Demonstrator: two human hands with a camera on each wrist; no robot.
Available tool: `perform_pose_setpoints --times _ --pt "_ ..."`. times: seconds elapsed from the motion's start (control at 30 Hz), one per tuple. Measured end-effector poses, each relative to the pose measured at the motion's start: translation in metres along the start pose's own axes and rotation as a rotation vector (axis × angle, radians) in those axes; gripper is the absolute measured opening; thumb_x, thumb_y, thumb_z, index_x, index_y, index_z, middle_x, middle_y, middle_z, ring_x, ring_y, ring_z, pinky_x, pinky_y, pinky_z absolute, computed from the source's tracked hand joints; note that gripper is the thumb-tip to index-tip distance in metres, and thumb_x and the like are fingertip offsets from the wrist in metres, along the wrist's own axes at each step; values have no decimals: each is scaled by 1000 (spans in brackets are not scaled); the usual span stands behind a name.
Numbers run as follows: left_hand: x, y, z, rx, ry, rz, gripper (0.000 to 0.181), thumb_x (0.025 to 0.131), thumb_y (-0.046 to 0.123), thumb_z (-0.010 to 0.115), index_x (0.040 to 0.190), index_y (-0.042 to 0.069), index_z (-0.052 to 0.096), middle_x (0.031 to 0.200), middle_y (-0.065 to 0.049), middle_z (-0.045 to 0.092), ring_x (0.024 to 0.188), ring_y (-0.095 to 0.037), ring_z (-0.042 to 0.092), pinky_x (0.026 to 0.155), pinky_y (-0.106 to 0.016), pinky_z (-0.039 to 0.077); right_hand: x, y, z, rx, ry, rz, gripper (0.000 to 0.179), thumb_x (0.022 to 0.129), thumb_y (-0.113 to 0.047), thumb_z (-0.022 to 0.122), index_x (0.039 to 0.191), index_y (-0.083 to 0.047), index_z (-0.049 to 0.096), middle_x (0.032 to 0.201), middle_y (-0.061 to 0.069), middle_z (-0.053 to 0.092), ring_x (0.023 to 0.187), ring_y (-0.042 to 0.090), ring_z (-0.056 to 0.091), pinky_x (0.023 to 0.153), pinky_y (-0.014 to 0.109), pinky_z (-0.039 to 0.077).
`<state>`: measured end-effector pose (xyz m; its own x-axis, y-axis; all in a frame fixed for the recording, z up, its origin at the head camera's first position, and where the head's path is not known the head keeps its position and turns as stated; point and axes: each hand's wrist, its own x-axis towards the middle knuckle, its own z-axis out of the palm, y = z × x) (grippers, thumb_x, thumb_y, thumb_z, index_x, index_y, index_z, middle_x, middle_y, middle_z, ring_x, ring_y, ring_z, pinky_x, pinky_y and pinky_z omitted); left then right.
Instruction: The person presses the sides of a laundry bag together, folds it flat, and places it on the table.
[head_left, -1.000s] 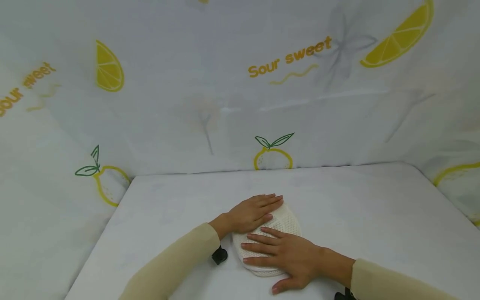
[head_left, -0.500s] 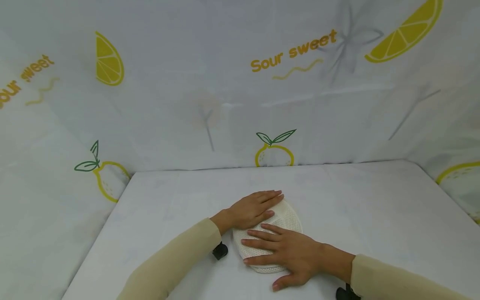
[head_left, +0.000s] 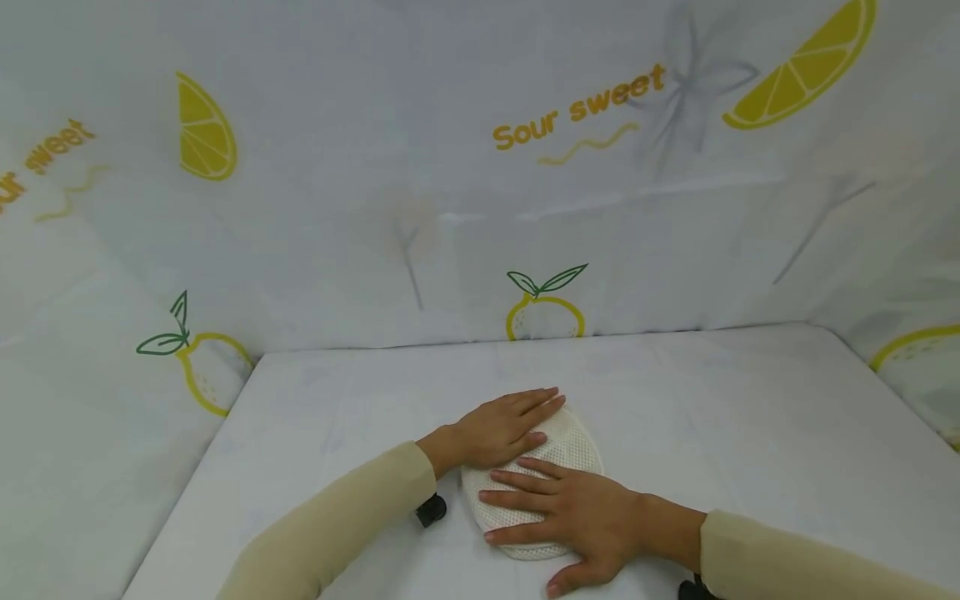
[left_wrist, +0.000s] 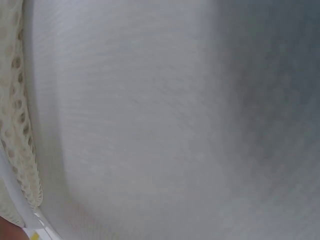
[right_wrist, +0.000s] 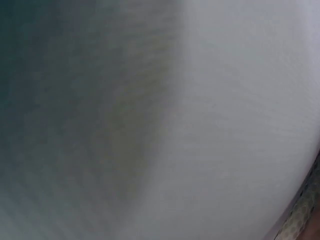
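A round, flattened cream mesh piece, which looks like a mesh laundry bag, lies on the white table. Across its far left part rests my left hand, fingers extended and pointing to the right. My right hand lies palm down over the near right part, its fingers spread out and the thumb on the tabletop. Neither hand grips the mesh. The left wrist view shows the mesh edge at its left border. In the right wrist view a sliver of mesh shows at the lower right corner.
The white-covered table meets a white curtain printed with lemons at the back and sides. Black wrist cameras sit under both forearms; the left camera is close to the tabletop.
Both hands stay almost in place on the mesh. The head view has shifted slightly. At the near edge, the layers that showed one second ago now look more even.
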<state>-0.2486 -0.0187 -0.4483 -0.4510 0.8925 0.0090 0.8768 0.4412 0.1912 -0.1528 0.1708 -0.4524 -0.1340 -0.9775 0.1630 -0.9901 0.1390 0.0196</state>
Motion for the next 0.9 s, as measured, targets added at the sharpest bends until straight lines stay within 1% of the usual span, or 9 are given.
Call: perform_pose_setpoints --times 0.1,0.27,0.43,0.57,0.63,0.73,0.8,0.9 --pt "0 1 -2 31 -10 5 58 105 42 21 155 15 8 159 -4 11 144 -13 7 114 -27 6 1 0 -1 -1 0 -12 74 92 -64 38 154 -28 20 159 5 11 144 28 10 114 44 6" --pt "1 0 -5 67 -46 -5 59 105 44 17 155 18 4 160 -1 8 144 -14 6 114 -26 4 3 3 0 12 14 -14 73 93 -64 36 154 -27 20 159 6 12 144 29 11 114 45 5" --pt "9 -4 -6 63 -98 -14 58 104 45 15 155 21 1 160 1 5 145 -18 4 114 -28 4 -1 9 3 1 16 -11 73 93 -64 35 154 -26 21 159 7 13 144 29 11 114 45 7" --pt "16 -9 -8 42 -93 -12 57 105 43 18 155 19 4 160 -2 4 145 -19 2 115 -31 4 -5 17 4 -26 17 -11 72 94 -64 34 154 -26 22 159 6 14 144 29 12 113 45 8" --pt "16 -11 -6 17 -59 -31 57 105 42 20 155 17 9 160 -2 8 145 -19 4 115 -32 5 -5 19 6 -30 26 -14 70 95 -62 34 153 -25 23 159 5 15 144 30 13 113 47 9" --pt "12 -10 1 -43 16 -94 56 105 41 25 154 15 17 158 -1 19 144 -16 11 115 -34 8 -3 17 7 -17 51 -23 67 96 -60 34 153 -25 25 158 5 18 143 30 14 112 49 12" --pt "7 -9 5 -77 82 -137 56 105 41 27 153 13 23 155 -1 27 143 -15 17 115 -36 11 0 14 8 -7 72 -18 65 97 -59 33 152 -25 26 158 5 19 143 30 16 112 50 12" --pt "-3 -4 2 -133 189 -169 55 105 40 31 151 11 29 152 -3 33 141 -18 23 114 -40 15 3 5 7 -2 128 0 63 98 -57 31 152 -24 29 157 6 22 142 30 20 112 51 12"
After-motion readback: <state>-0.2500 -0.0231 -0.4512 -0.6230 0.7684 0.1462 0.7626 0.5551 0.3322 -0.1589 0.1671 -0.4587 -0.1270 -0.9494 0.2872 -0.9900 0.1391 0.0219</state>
